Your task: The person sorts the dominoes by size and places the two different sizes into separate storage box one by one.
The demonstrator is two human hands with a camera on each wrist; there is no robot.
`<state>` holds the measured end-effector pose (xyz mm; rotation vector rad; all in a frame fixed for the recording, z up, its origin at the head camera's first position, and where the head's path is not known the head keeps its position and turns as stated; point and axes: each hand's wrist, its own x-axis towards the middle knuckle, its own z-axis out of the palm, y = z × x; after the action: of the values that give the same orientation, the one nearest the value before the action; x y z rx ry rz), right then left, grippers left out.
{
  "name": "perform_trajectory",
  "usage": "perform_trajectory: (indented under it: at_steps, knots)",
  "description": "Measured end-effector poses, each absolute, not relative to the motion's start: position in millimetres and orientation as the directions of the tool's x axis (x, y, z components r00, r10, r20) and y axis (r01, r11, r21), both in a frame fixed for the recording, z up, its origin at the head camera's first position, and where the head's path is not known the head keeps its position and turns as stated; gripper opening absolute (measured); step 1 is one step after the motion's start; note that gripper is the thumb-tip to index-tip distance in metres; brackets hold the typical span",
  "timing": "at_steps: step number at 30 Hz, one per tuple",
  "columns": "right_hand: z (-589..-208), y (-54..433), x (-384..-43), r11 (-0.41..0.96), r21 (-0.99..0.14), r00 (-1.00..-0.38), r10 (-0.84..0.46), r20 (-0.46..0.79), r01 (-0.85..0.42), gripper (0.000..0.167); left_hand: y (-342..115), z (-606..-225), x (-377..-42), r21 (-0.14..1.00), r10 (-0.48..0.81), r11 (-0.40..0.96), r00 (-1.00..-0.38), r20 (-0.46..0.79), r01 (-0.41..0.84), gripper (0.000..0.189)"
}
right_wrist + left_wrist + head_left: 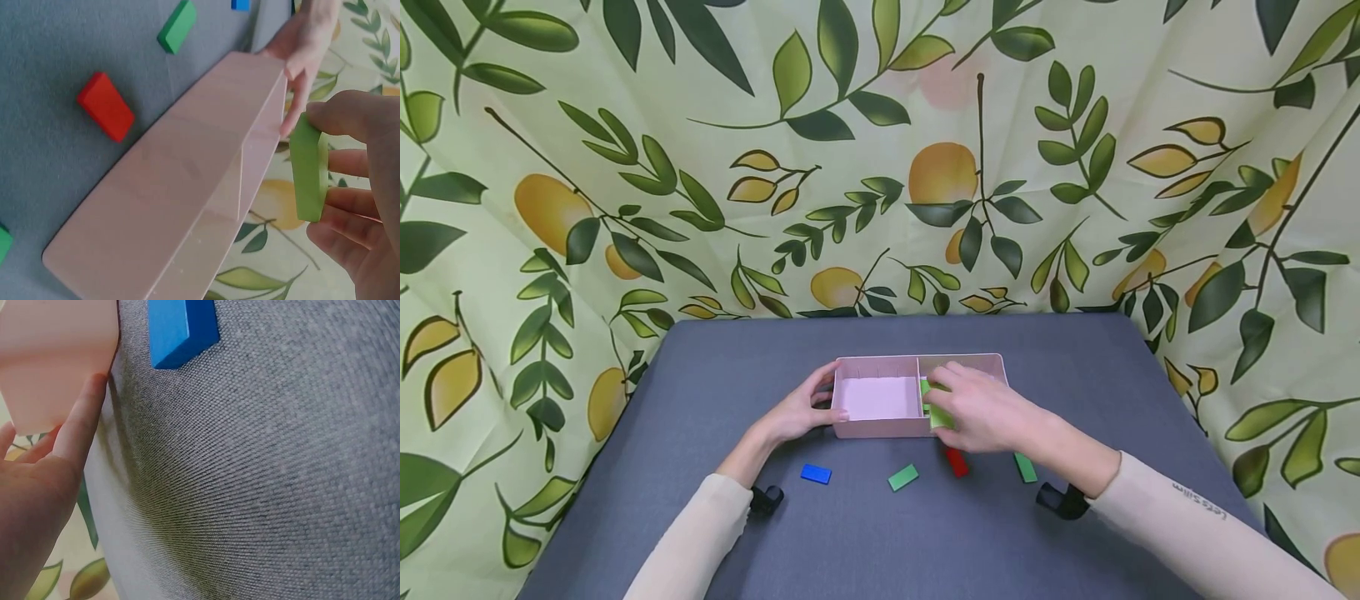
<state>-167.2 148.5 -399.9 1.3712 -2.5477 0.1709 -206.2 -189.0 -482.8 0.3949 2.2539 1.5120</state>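
Note:
A pink two-compartment box (880, 428) lies on the table. My left hand (801, 408) holds its left end, thumb on the front wall and fingers round the side. Over the right compartment, my right hand (981, 408) pinches a light green block (307, 169) between thumb and fingers; the right wrist view shows it clear of the box rim. More green shows beside the divider in the head view, partly hidden by that hand. The left compartment's white floor is bare.
In front of the box lie a blue block (816, 473), a green block (903, 477), a red block (956, 462) and another green block (1025, 467). The right forearm passes over the table near the last one. Leaf-patterned cloth (865, 233) hangs behind the grey-blue table (880, 550).

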Motion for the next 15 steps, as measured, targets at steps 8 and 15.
perform_trajectory:
  at_steps: [8, 15]
  knots:
    - [-401.8, 162.5, -180.3, 0.595, -0.013, -0.574, -0.769, 0.280, -0.804, 0.033, -190.1, -483.7, -205.7, 0.928, 0.443, 0.373, -0.880, -0.171, 0.007, 0.094]
    - [-403.1, 172.9, -188.8, 0.651, -0.034, -0.635, -0.725, 0.269, -0.758, 0.036, -189.2, -483.9, -206.5, 0.928, 0.440, 0.374, -0.881, -0.174, 0.004, 0.092]
